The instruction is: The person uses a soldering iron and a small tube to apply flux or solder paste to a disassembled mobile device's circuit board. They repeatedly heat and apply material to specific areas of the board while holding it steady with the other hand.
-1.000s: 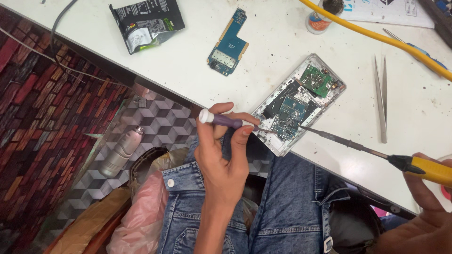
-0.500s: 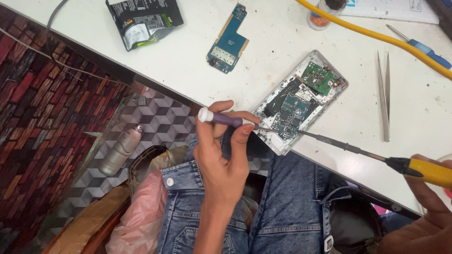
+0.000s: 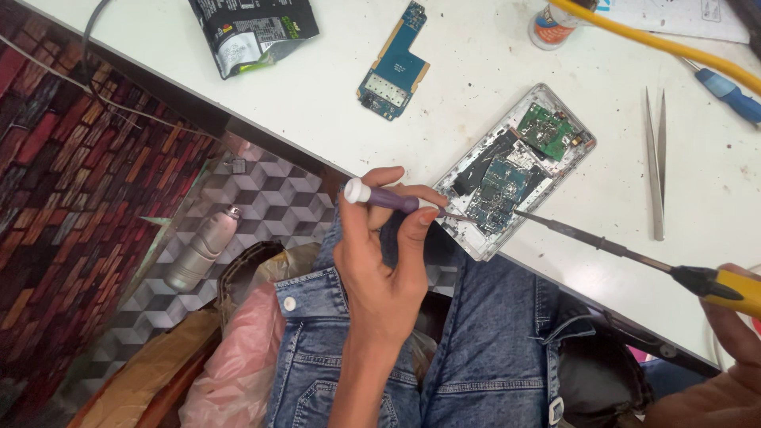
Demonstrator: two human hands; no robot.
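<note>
White counter [image 3: 333, 95] fills the upper right; patterned floor [image 3: 79, 198] lower left. Left hand [image 3: 380, 269] grips a purple screwdriver [image 3: 392, 200]; right hand [image 3: 725, 349] clasps a yellow-handled iron [image 3: 634, 257].

Bare white tabletop [image 3: 333, 103] lies open left of the opened silver phone [image 3: 515, 170]. To its right, steel tweezers [image 3: 655, 158] and a yellow cable [image 3: 650, 43] hem the way; a blue circuit board [image 3: 394, 67] sits above.

A black foil pouch [image 3: 252, 32] lies crumpled at the bench's [image 3: 333, 103] far left edge, with green accents and a pale grey label panel on its face. Further right, at the top edge, stands a small round pot [image 3: 552, 28] wrapped in an orange and white label. No screens show.
</note>
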